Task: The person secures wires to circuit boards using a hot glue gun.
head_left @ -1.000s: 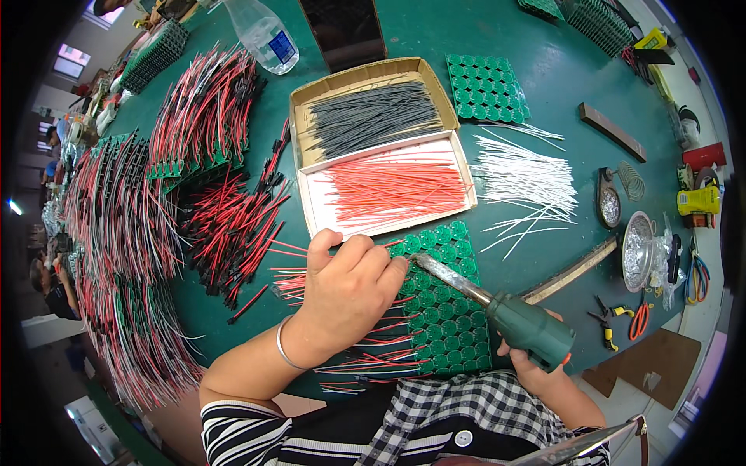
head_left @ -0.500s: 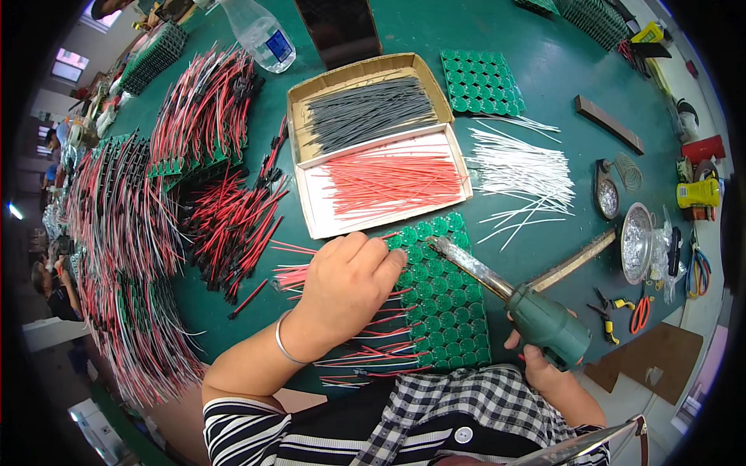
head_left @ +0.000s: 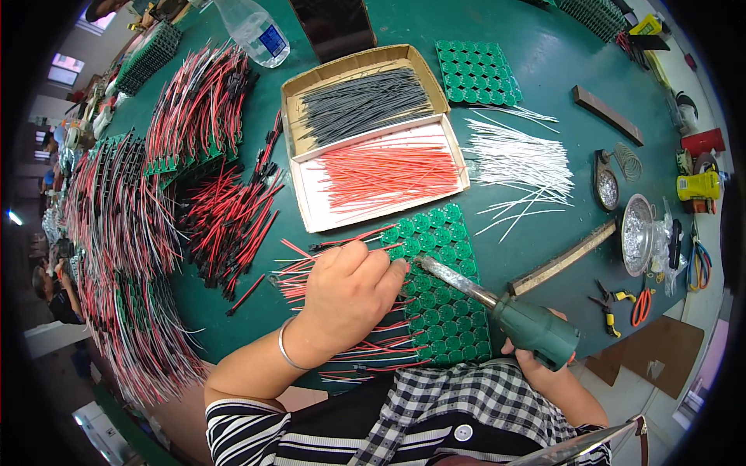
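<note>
My left hand (head_left: 351, 291), with a metal bangle at the wrist, is closed in a pinch at the left edge of a green panel of round circuit boards (head_left: 444, 311). Red and white wires (head_left: 299, 272) stick out from under this hand; what the fingertips pinch is hidden. My right hand (head_left: 536, 371) grips a soldering iron (head_left: 536, 330) by its thick green handle, partly covering it. The iron's metal tip points left and lies over the panel, close to my left fingertips. More wires (head_left: 381, 346) run leftward from the panel's lower rows.
Beyond the panel stands a shallow box (head_left: 305, 186) of red and grey tubes. White wires (head_left: 521, 155) lie right of it, near a wooden bar (head_left: 563, 260), metal bowl (head_left: 637, 233) and pliers (head_left: 610, 311). Wired panels (head_left: 128, 272) pile up left; a bottle (head_left: 252, 35) stands behind.
My left fingers have shifted slightly nearer along the panel's edge. The soldering iron's tip has moved left and nearer, closer to those fingertips. The whole view has shifted a little.
</note>
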{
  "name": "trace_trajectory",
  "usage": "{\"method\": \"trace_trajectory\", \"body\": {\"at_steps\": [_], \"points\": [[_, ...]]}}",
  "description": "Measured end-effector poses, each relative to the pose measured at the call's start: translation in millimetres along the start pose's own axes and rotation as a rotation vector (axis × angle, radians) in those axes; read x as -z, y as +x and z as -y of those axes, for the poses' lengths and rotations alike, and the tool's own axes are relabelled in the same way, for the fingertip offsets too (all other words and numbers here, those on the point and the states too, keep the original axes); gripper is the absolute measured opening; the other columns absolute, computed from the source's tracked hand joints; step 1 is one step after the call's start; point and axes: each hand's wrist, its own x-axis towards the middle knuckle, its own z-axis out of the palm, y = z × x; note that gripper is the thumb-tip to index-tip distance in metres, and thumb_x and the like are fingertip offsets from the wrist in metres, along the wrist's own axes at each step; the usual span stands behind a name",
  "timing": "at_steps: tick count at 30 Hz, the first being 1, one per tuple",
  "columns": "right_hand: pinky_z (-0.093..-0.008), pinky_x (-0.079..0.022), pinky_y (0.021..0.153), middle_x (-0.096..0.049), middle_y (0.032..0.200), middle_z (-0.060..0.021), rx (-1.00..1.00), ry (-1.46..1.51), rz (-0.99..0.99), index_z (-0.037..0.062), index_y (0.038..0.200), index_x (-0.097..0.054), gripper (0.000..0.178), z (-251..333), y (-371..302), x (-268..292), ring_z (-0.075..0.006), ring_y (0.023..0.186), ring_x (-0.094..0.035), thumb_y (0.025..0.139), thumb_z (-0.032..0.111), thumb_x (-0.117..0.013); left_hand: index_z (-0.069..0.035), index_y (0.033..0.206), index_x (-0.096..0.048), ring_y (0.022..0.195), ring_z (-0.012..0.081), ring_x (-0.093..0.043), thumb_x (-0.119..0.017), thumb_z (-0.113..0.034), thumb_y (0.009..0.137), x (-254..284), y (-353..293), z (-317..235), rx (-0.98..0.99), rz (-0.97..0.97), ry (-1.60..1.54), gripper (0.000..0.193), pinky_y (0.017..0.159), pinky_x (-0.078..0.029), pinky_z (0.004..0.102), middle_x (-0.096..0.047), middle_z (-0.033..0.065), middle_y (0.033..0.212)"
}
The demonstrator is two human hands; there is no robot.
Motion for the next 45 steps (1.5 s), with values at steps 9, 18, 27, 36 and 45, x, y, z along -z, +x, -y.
{"method": "trace_trajectory", "body": {"at_steps": [9, 18, 27, 36, 45], "points": [[-0.0375, -0.04, 0.092, -0.067, 0.073, 0.0017, -0.01, 0.027, 0.001, 0.0071, 0.105, -0.065, 0.022, 6, 5, -2, -0.0171, 0.078, -0.064, 0.096, 0.024, -0.055, -0.011, 0.088, -0.072, 0.065, 0.0179, -0.048, -0.069, -0.016, 0.074, 3, 3, -2, 0.019, 0.014, 0.027, 0.014, 0.056, -0.039, 0.0325, -0.045, 0.0011, 0.069], [-0.0352, -0.046, 0.079, -0.065, 0.07, -0.0007, -0.036, -0.122, -0.049, 0.0048, 0.106, -0.064, 0.037, -1, -5, -2, -0.0153, 0.069, -0.063, 0.096, 0.039, -0.053, -0.011, 0.085, -0.071, 0.065, 0.0184, -0.048, -0.07, -0.017, 0.075, 4, 4, -5, 0.032, 0.049, 0.048, 0.011, 0.056, -0.039, 0.033, -0.045, 0.0014, 0.069], [-0.0372, -0.05, 0.079, -0.069, 0.09, -0.0064, -0.145, 0.252, -0.081, 0.0032, 0.102, -0.065, 0.019, 4, -17, 7, -0.0184, 0.073, -0.068, 0.092, 0.018, -0.061, -0.011, 0.089, -0.071, 0.065, 0.0178, -0.049, -0.069, -0.016, 0.074, 3, 2, -9, 0.028, -0.006, 0.047, 0.016, 0.057, -0.04, 0.0319, -0.051, 0.0004, 0.073], [-0.035, -0.044, 0.087, -0.066, 0.072, 0.0009, 0.029, -0.016, -0.028, 0.0053, 0.103, -0.066, 0.03, -4, -23, 0, -0.0173, 0.073, -0.064, 0.096, 0.032, -0.054, -0.01, 0.091, -0.072, 0.063, 0.017, -0.049, -0.069, -0.013, 0.072, 2, -13, -19, 0.015, -0.021, -0.021, 0.019, 0.055, -0.039, 0.0312, -0.052, -0.0002, 0.071], [-0.0355, -0.046, 0.084, -0.065, 0.072, -0.0011, 0.007, -0.013, -0.019, 0.0046, 0.102, -0.065, 0.03, 1, -20, -3, -0.017, 0.073, -0.063, 0.095, 0.033, -0.057, -0.011, 0.09, -0.072, 0.064, 0.0167, -0.05, -0.069, -0.013, 0.072, 1, -14, -18, 0.011, -0.003, -0.015, 0.018, 0.056, -0.04, 0.0311, -0.053, -0.0007, 0.072]]}}
